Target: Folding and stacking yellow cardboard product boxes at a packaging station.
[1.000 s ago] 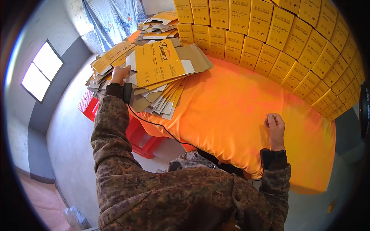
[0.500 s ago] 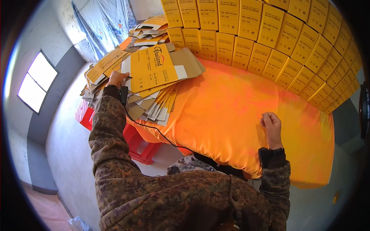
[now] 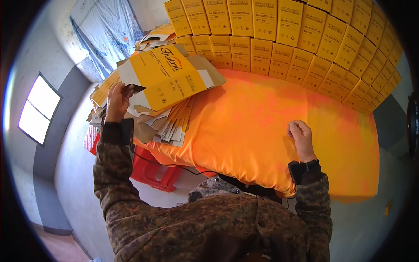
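My left hand [image 3: 117, 104] grips the left edge of a flattened yellow cardboard box [image 3: 168, 76], thumb and fingers closed round its pale flap. This box lies tilted over a loose pile of more flattened boxes [image 3: 171, 131], whose grey and yellow edges fan out below it. Well to the right, my right hand [image 3: 301, 139] hovers over the orange cloth [image 3: 248, 131], its fingers curled in and nothing showing in them.
Rows of made-up yellow boxes [image 3: 265, 19] form a stacked wall along the table's far side. More flattened boxes [image 3: 158, 35] lie at the back left. Under the table's front left edge stands a red plastic stool [image 3: 152, 172], with a black cable [image 3: 174, 165] hanging near it.
My left hand has come nearer and slightly left, with the flattened box's left edge raised off the pile. My right hand stays curled in nearly the same place.
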### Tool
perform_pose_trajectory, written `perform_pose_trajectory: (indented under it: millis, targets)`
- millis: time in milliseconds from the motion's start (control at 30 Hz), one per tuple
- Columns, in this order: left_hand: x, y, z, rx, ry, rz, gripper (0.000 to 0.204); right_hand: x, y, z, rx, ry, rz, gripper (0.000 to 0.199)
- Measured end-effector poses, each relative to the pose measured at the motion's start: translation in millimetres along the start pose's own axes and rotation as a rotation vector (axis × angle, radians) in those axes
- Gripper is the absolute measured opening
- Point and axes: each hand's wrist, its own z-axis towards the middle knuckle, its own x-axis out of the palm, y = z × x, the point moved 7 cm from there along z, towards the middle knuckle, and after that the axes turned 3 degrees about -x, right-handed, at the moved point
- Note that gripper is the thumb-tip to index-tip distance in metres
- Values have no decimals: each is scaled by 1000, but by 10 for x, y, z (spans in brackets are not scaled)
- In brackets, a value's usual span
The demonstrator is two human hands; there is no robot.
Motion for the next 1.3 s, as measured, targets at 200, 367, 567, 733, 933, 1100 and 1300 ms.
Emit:
perform_pose_trajectory:
  millis: [200,367,567,733,933,1100,1300]
  targets:
    - [977,-299,-938,211,192,-77,9,79,-82,22,-71,127,-39,16]
    - [1656,-121,-1503,162,340,-143,12,319,586,-193,-625,-115,-654,47]
    - [2366,-188,-1977,53,429,-137,15,226,774,-231,-925,-298,-861,60]
    - [2654,-277,-2145,108,555,50,15,6,297,-10,-615,-2,153,45]
    - [2480,-193,-1897,710,319,91,40,-70,341,-114,-223,-24,97,36]
    - [2240,410,-1467,599,264,386,74,-34,325,-144,66,23,143,33]
    - [2519,769,-1607,500,522,12,100,113,464,-229,232,196,31,33]
